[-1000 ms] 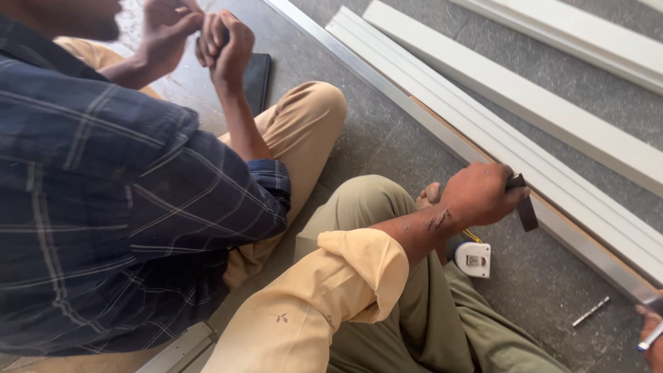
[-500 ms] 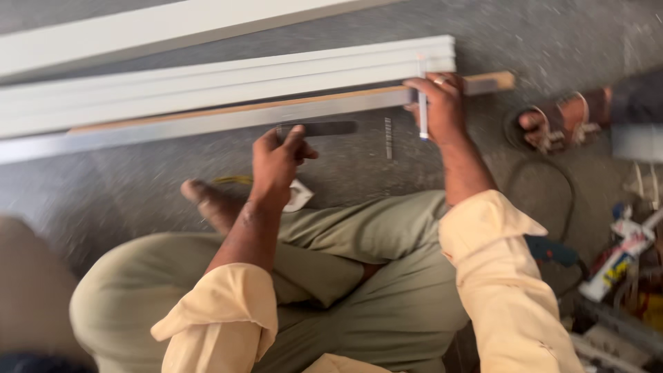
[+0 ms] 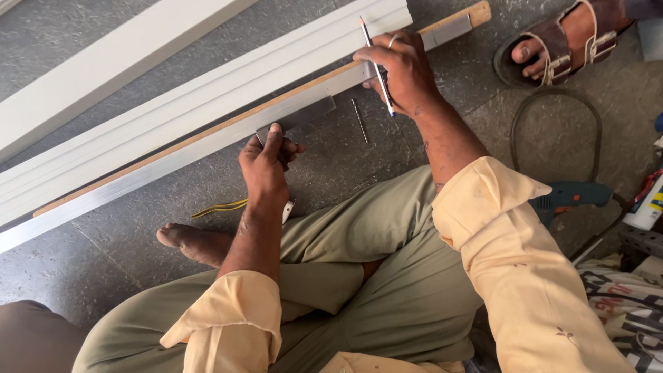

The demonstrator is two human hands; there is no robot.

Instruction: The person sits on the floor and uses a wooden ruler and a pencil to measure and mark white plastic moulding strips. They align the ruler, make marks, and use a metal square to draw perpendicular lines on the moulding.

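Grey metal square (image 3: 297, 117) lies on the floor against the aluminium strip (image 3: 173, 155), its near end pinched under the left hand (image 3: 266, 166), fingers closed on it. The right hand (image 3: 404, 69) rests on the strip farther along, gripping a pencil (image 3: 376, 65) upright. A drill bit (image 3: 359, 121) lies between the hands; a drill (image 3: 570, 197) sits beyond the right forearm.

A second ago my left hand (image 3: 266, 166) gripped the try square (image 3: 297, 119) off beside the rail, a person in a plaid shirt filling my view. My head has since turned, and that person is gone. The square now lies against the aluminium channel (image 3: 173, 155), and my right hand (image 3: 404, 69) presses on it, pencil (image 3: 376, 65) between fingers.
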